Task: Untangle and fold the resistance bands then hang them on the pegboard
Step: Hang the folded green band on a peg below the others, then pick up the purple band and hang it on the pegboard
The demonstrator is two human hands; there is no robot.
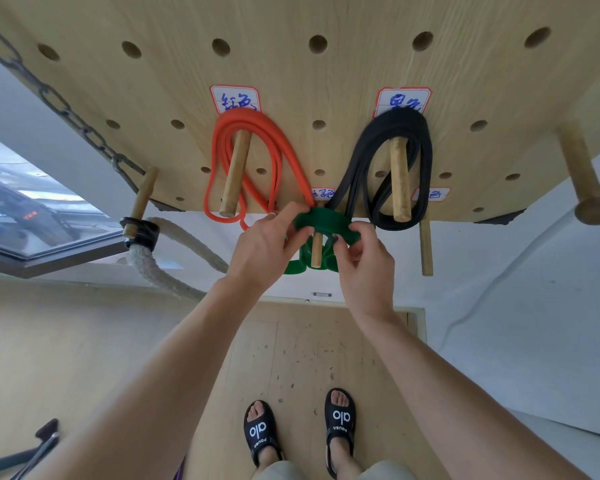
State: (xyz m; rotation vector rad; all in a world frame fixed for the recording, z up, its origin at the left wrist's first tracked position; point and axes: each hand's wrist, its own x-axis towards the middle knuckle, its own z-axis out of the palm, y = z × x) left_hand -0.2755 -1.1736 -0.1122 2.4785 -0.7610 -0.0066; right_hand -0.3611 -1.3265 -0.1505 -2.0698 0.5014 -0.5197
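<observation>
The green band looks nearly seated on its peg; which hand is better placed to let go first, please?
Probably the left hand: it pinches only the green band's top edge, while the right hand steadies it beside the peg.

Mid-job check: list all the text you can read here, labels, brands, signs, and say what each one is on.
"alo": on the strap of each black sandal.
"TKK", faintly: on a dark object behind the window.
Handwritten label above the red band: blue characters, not legible for certain.
Handwritten label above the black band: likewise.
Two lower labels: partly hidden, unreadable.
Small print under "alo": too small.

Three bands point(246, 168) (seven pegs point(235, 173))
</observation>
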